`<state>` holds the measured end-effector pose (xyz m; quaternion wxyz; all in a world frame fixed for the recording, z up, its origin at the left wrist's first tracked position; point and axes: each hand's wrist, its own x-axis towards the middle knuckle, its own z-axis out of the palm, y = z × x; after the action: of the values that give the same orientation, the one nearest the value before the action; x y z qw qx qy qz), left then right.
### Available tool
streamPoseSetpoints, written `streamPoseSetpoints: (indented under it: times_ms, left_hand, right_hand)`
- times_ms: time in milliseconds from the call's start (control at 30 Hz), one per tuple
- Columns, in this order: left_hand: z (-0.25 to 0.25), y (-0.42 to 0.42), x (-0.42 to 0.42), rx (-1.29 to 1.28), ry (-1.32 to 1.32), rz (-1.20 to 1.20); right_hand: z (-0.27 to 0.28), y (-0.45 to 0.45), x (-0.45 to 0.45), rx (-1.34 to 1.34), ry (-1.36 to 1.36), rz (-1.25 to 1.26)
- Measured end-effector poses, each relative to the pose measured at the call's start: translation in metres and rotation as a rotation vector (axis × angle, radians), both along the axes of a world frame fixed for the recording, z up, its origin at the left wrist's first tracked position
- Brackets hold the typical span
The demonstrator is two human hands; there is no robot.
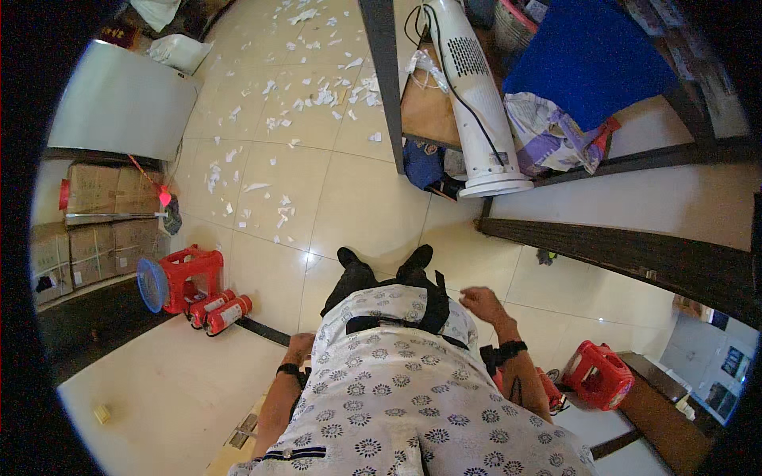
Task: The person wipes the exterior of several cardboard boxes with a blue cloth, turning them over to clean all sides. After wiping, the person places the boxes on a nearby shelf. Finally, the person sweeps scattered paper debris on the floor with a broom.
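Observation:
My left hand (302,345) hangs at my side by the hem of my patterned shirt, with a black band on the wrist; its fingers are mostly hidden. On the other side, my right hand (483,304) is held a little away from my hip, fingers loosely curled, with nothing visible in it. A black strap (436,306) crosses the shirt near that hand. Many torn scraps of white paper (324,96) lie scattered over the tiled floor (369,196) ahead of my black shoes.
A red plastic stool (190,268) and fire extinguishers (229,314) stand at left, below stacked cardboard boxes (92,190). A white tower appliance (476,95) with a black cord stands at upper right beside a dark-edged partition (595,238). Another red stool (598,375) is at lower right.

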<state>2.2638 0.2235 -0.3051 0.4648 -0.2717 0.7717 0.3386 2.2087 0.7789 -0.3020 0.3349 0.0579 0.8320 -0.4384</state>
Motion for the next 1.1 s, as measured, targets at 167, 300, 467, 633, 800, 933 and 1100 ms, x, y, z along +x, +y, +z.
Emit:
streamPoseSetpoints:
  times_ms: [167,300,467,633,800,933,1100]
  left_hand:
    - [-0.012,-0.003,-0.009,0.186,0.215,0.213]
    - [-0.006,-0.010,-0.082,0.113,0.429,0.033]
    - [0.010,-0.059,-0.124,0.241,0.459,0.334]
    - [-0.001,-0.132,-0.091,0.139,0.431,0.656]
    - [-0.020,-0.179,0.003,0.039,0.323,0.987]
    - [-0.060,-0.186,0.096,0.026,0.210,1.025]
    - [-0.065,-0.127,0.131,0.045,-0.014,1.409]
  right_hand:
    - [-0.014,-0.004,0.017,-0.083,-0.261,-0.313]
    - [-0.041,0.000,-0.012,-0.027,-0.096,-0.450]
    - [-0.010,-0.047,-0.060,-0.103,-0.054,-0.704]
    - [-0.006,-0.117,-0.060,-0.125,-0.182,-0.551]
    - [-0.048,-0.127,-0.050,0.189,0.089,0.272]
    - [-0.053,-0.129,-0.078,0.300,0.069,0.432]
    - [-0.045,-0.153,-0.158,0.132,-0.052,0.245]
